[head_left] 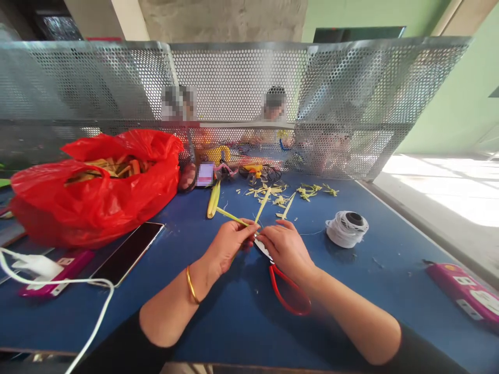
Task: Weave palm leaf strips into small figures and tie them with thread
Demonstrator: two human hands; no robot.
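Note:
Near the middle of the table, my left hand [232, 241] is closed in a pinch on pale green leaf strips [233, 216], their ends spreading outward. Close against it, my right hand [286, 246] has its fingers pinched together at the strips' lower end. Thin white thread [312, 234] runs to my right hand from a spool [346, 229] on the right. Under the right hand are scissors with red handles [289, 293]; their blades are partly covered, and whether the hand touches them is unclear. A folded bundle of leaf [213, 201] lies just beyond the left hand.
At the left stands a red plastic bag [101, 202] of leaf pieces, with a phone [127, 253] and a purple power strip [58, 272] before it. Leaf scraps [273, 194] lie ahead. Another power strip [463, 291] is at right. People sit behind a perforated metal screen [237, 72].

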